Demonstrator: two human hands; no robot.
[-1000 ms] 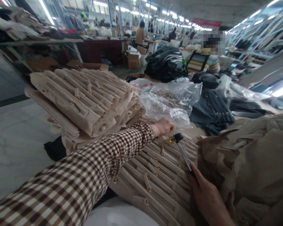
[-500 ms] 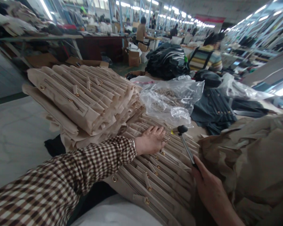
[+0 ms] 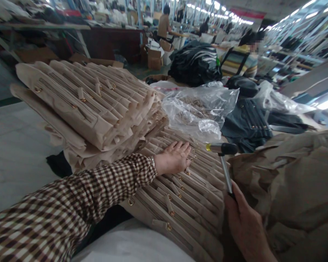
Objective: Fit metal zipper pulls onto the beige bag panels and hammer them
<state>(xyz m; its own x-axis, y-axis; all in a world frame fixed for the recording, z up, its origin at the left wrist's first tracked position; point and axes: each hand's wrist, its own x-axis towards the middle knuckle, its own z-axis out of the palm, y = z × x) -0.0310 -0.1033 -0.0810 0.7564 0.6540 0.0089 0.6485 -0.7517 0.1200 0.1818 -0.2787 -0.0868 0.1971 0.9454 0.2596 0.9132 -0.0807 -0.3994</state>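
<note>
On my feed, a clear plastic bag (image 3: 196, 109) sits at 12 o'clock, stuffed with tangled tan strips. Just behind it lies a black bundle with white stripes (image 3: 195, 62), and a second clear bag (image 3: 276, 100) slumps toward 2 o'clock. I can make out dark panels studded with gold hardware (image 3: 246, 122) at 1 o'clock. Farther out that way, a co-worker in a striped top (image 3: 239, 60) sits at work, while another in a tan top (image 3: 164, 27) sits beyond cardboard boxes (image 3: 155, 60) near 12 o'clock. A long shelf (image 3: 38, 27) runs across 10 o'clock, above the pale concrete floor (image 3: 16, 156) at 9 o'clock.
</note>
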